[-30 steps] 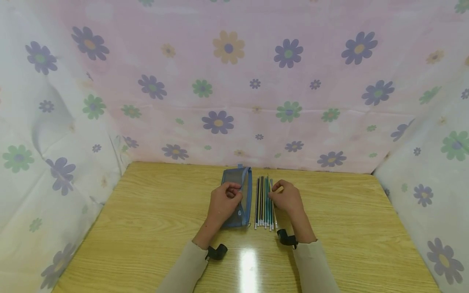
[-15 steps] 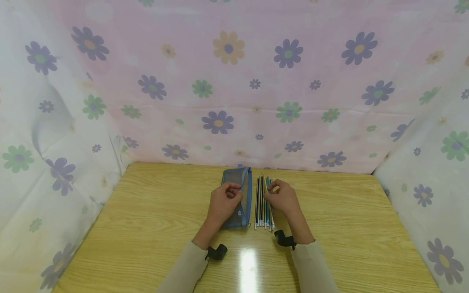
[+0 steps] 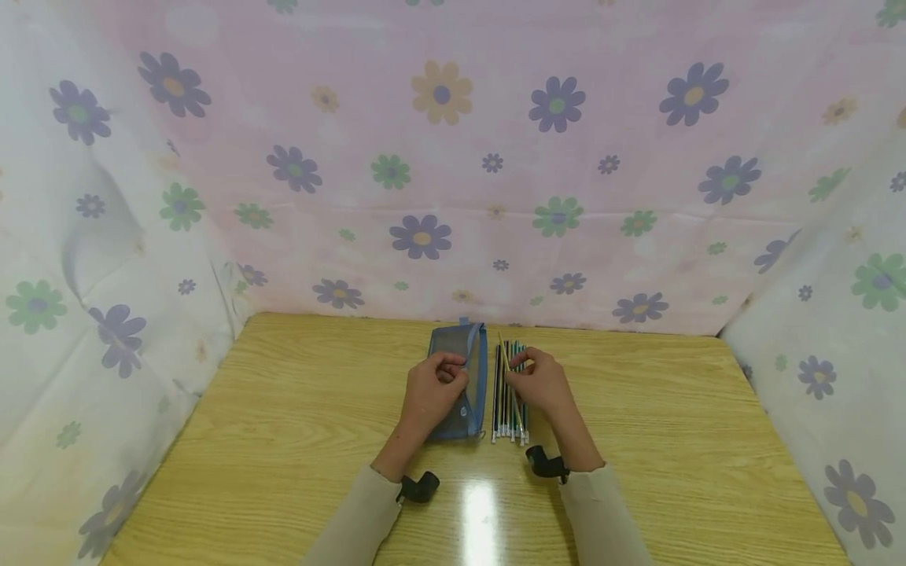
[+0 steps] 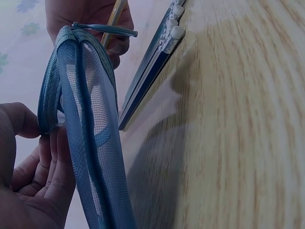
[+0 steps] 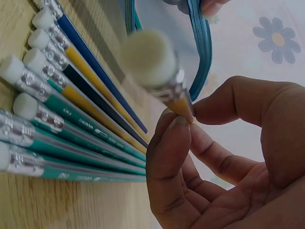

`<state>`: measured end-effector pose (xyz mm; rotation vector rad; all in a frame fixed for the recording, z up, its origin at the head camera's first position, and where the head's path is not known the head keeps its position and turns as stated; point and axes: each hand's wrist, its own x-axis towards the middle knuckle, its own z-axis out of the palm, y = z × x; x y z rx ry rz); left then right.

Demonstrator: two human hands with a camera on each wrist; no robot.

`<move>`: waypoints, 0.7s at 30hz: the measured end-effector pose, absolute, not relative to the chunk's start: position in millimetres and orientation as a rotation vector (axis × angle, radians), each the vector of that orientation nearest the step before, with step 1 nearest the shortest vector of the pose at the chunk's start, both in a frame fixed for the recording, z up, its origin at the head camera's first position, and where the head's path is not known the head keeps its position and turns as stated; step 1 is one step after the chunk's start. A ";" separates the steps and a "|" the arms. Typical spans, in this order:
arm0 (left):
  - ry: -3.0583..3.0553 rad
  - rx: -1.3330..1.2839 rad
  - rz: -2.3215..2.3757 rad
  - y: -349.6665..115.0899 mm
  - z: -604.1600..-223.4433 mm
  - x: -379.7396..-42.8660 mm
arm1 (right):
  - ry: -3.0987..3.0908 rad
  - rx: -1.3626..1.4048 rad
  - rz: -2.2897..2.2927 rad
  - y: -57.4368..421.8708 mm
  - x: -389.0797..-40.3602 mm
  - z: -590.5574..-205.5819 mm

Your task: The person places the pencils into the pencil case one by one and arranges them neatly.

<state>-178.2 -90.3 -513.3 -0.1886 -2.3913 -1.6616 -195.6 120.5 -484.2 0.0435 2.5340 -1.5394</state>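
Note:
In the head view my left hand (image 3: 433,395) pinches the near lip of a blue mesh zip pencil case (image 3: 450,339). The left wrist view shows the thumb and fingers on that zip edge, with the mouth of the pencil case (image 4: 90,95) parted. My right hand (image 3: 546,385) pinches a yellow pencil (image 3: 503,350) between thumb and fingertips. Its white eraser (image 5: 148,57) points toward the right wrist camera. The yellow pencil slants above a row of pencils (image 5: 95,114) in green, yellow, black and blue, lying side by side to the right of the case.
A wood-grain table (image 3: 283,409) carries everything. Flowered cloth (image 3: 488,157) hangs behind it and along both sides. A zip pull (image 4: 107,29) sticks out at the end of the case. Black wrist mounts (image 3: 419,487) sit at both cuffs.
My right hand has moved left with the yellow pencil, from the row's right edge to over its middle, and the pencil's far end has tilted left. The left hand and the case have stayed put.

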 end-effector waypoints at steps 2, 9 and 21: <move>-2.390 -0.188 -1.665 -89.9 -512.8 -177.8 | 2.517 0.043 -1.566 119.1 -195.5 -485.4; -2.400 -0.182 -1.663 -89.7 -513.6 -177.5 | 2.466 0.046 -1.641 111.9 -196.1 -487.9; -2.406 -0.182 -1.678 -90.0 -512.8 -176.5 | 2.376 0.069 -1.780 102.4 -196.7 -494.2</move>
